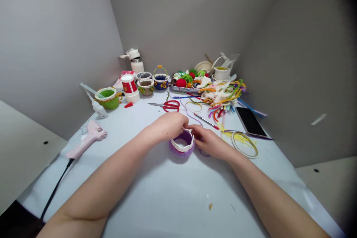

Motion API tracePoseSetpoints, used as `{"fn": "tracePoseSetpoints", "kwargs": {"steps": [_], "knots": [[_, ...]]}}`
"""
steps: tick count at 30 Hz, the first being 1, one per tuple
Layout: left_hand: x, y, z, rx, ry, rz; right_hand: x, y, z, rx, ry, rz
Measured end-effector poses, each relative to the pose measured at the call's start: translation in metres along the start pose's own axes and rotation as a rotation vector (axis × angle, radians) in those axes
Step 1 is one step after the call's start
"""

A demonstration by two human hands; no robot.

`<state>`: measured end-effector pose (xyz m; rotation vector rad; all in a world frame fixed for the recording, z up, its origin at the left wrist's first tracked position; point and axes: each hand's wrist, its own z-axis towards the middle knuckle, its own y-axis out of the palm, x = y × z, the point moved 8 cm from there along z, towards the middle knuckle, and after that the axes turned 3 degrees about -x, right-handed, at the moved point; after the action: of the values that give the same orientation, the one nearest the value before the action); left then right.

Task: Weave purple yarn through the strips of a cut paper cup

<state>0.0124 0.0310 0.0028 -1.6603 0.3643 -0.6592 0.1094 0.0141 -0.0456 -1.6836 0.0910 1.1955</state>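
Note:
A small round purple basket [181, 151] with a white notched rim and a thin red line below it stands upright on the table. My left hand [173, 125] reaches over its back left side, fingers curled down and closed at the far part of the rim. From the right, my right hand [208, 140] grips the basket's right wall, with its thumb low and its index finger reaching the back of the rim. Both hands' fingertips are partly hidden. Purple yarn [192, 116] trails behind the hands, near red-handled scissors [170, 106].
At left lie a pink glue gun [88, 137], a white squeeze bottle [99, 109] and a green basket [109, 101]. Several finished baskets [145, 88] stand behind. Right are a pen [206, 122], hoops [244, 145], a phone [251, 121] and a colourful strip pile [223, 91].

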Motion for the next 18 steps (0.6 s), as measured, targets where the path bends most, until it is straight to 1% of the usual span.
{"fn": "tracePoseSetpoints", "kwargs": {"steps": [3, 7, 12, 15, 18], "knots": [[-0.001, 0.0, -0.002, 0.033, 0.007, 0.011, 0.006, -0.006, 0.001, 0.028, 0.027, -0.118], [-0.001, 0.0, -0.004, 0.038, 0.005, 0.049, 0.02, -0.015, -0.003, 0.038, 0.096, -0.149], [0.0, 0.001, -0.004, 0.022, 0.012, 0.008, 0.033, -0.022, -0.01, 0.031, 0.174, -0.089], [0.002, 0.0, -0.003, 0.019, 0.03, -0.082, 0.032, -0.025, -0.012, 0.036, 0.177, -0.023], [0.004, -0.001, -0.002, 0.016, 0.049, -0.17, 0.026, -0.027, -0.013, 0.044, 0.164, 0.023]]}}
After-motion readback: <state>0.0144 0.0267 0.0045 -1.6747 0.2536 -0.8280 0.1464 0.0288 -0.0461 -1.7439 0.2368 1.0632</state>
